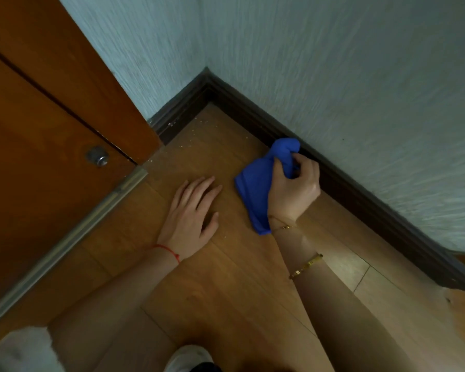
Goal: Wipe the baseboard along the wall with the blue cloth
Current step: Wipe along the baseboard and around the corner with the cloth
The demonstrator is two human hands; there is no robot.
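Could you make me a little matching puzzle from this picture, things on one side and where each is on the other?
Things:
1. crumpled blue cloth
2. left hand
3. round silver metal door stopper
4. pale crumbs

Places:
A. lying flat on the wooden floor
B. on the brown wooden door
C. held by the right hand at the dark baseboard
D. scattered near the corner

Pairs: 1-C, 2-A, 3-B, 4-D
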